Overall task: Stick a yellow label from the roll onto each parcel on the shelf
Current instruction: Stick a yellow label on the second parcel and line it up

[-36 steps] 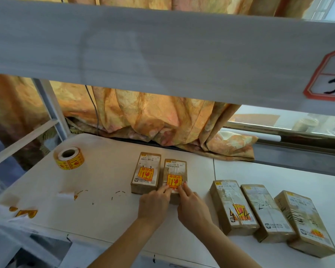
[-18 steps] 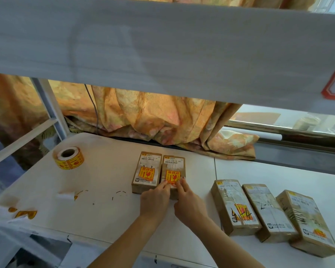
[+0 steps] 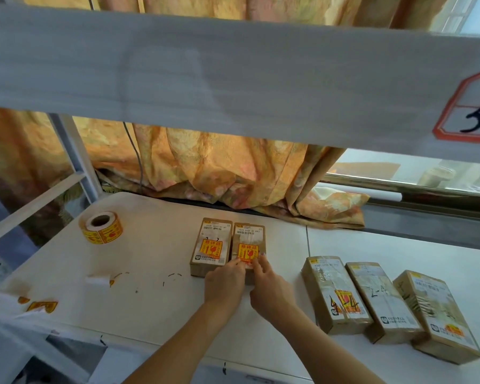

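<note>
Both hands, left (image 3: 224, 281) and right (image 3: 272, 286), press open fingertips on the label (image 3: 247, 251); the roll (image 3: 101, 227) lies at ten o'clock, nearer the left.

Both hands have slid down the small brown cardboard parcel (image 3: 249, 246): the left hand (image 3: 225, 281) and right hand (image 3: 272, 286) now press only the lower edge of its yellow square label (image 3: 248, 252), uncovering its face.
</note>
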The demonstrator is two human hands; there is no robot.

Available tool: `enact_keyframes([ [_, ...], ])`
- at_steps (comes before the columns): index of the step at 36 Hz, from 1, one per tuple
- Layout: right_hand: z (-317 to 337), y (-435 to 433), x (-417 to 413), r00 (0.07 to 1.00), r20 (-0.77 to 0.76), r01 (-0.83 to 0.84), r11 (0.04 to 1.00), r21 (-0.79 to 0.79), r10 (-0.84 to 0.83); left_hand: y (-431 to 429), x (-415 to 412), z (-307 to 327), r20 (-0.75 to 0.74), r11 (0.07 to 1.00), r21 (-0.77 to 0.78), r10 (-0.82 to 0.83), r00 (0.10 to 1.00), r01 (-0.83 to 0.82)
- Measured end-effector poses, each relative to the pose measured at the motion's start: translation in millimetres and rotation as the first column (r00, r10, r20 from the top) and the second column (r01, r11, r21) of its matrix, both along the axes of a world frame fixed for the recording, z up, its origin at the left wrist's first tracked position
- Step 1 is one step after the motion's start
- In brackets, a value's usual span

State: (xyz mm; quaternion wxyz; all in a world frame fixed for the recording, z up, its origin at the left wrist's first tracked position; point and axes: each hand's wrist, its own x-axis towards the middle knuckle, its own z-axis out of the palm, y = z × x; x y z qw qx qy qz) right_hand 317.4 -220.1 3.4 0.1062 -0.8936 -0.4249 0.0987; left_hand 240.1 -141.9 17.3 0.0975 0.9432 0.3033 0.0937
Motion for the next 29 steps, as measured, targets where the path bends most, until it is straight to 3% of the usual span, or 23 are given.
enact_keyframes([
  [3, 1, -1, 2, 0.997, -0.079, -0.005, 0.999, 0.037, 0.007, 0, -1, 2, -0.032, 1.000, 0.007, -0.019, 0.999, 0.019],
  [6, 7, -9, 5, 0.988, -0.153, 0.020, 0.983, 0.181, 0.008, 1, -2, 4, -0.088, 0.999, 0.025, -0.042, 0.995, 0.044],
  [10, 16, -35, 25, 0.994, -0.004, 0.112, 0.974, 0.198, -0.113, 2, -2, 9, -0.129, 0.998, 0.012, -0.061, 0.990, 0.063],
  [16, 21, -84, 65, 0.954, 0.251, 0.132, 0.982, 0.136, -0.163, -24, 3, 14, -0.030, 0.982, 0.004, -0.188, 0.982, 0.188],
  [22, 26, -116, 61, 0.972, 0.063, 0.221, 0.974, 0.055, -0.225, -64, 27, 16, -0.016, 0.905, -0.026, -0.426, 0.905, 0.425],
  [26, 25, -125, 55, 0.987, 0.039, 0.157, 0.987, 0.040, -0.158, -86, 37, 14, -0.001, 0.880, -0.025, -0.474, 0.880, 0.474],
  [29, 22, -128, 51, 0.976, -0.001, 0.217, 0.972, 0.089, -0.218, -93, 36, 8, 0.035, 0.877, -0.068, -0.474, 0.880, 0.475],
])
